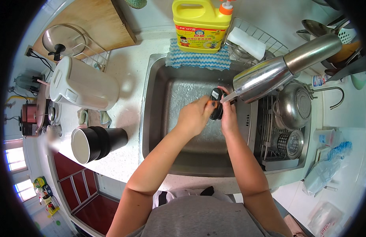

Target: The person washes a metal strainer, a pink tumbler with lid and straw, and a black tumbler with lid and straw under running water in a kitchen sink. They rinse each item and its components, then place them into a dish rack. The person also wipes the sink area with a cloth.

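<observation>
Over the stainless steel sink, my right hand holds a round black lid or cap with a pale label on it. My left hand is closed on a small orange item pressed against the black piece; its kind cannot be told. Water runs from the metal faucet beside my right thumb. Splashing water covers part of the sink's bottom. Left of the sink, a black tumbler or cup with a pale end lies on its side or appears so through the lens.
A yellow dish soap jug stands on a blue-striped cloth behind the sink. A white electric kettle is on the left counter. At right, a drying rack holds a steel colander; utensils hang above it.
</observation>
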### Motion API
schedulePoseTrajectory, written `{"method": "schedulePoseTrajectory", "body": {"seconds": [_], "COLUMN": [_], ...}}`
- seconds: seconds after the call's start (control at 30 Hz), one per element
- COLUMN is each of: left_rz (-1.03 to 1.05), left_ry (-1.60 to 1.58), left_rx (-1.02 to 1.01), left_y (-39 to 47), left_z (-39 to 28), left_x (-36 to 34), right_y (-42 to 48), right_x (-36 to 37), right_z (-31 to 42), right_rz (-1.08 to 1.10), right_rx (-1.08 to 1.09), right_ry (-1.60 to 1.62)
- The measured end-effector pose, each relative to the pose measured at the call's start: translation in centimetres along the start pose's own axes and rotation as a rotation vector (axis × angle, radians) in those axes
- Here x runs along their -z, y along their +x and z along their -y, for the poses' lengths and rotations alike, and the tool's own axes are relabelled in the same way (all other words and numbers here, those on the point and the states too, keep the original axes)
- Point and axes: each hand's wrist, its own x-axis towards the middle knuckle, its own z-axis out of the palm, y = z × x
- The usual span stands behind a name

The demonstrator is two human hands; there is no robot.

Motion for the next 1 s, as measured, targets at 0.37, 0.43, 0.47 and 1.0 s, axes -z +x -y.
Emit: {"method": "schedulePoseTrajectory", "body": {"seconds": [0.37, 0.43, 0.47, 1.0], "left_rz": [0.192, 0.184, 0.173, -0.09], "left_ry": [-1.197, -1.262, -1.232, 0.302], "left_rx": [0.484, 0.468, 0.461, -0.138], "left_y": [0.2, 0.0, 0.0, -1.6], "left_z": [2.0, 1.0, 0.6, 0.0], "left_x": [1.5, 1.4, 1.4, -0.7], "right_y": [0.4, 0.3, 0.4, -0.2], "right_x": [-0.1, -0.1, -0.1, -0.4], "right_z": [0.9, 1.4, 1.0, 0.0], "right_rz": [0.091, 0.17, 0.171, 0.025], "right_rx": [-0.267, -0.375, -0.383, -0.526], "right_ry": [0.431, 0.588, 0.586, 0.778]}}
